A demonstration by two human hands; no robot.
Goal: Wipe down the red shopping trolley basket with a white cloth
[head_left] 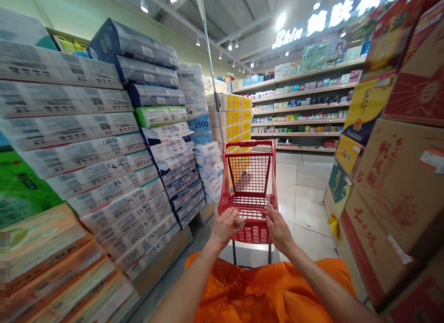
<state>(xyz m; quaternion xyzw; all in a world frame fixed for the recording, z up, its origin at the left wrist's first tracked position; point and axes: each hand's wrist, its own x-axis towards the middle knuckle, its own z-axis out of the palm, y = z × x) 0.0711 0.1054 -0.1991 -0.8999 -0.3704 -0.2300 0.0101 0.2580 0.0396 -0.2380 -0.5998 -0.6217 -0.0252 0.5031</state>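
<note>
A red shopping cart (247, 200) with a grid basket stands directly in front of me, and I see no goods in it. My left hand (225, 226) is at the near left corner of the cart, its fingers curled closed over the edge. At the near right side is my right hand (277, 226), with its fingers stretched out against the cart's edge and nothing in them. My palms hide part of the cart's near end. Orange cloth (263, 290) covers my lap or front, below my forearms.
Tall stacks of wrapped paper packs (104, 142) line the left side. Cardboard cartons (395, 189) are piled on the right. Pale floor tiles (298, 207) run between them. Shelves of small boxed goods (301, 101) stand ahead, and a thin metal pole (210, 50) rises near yellow packs (239, 124).
</note>
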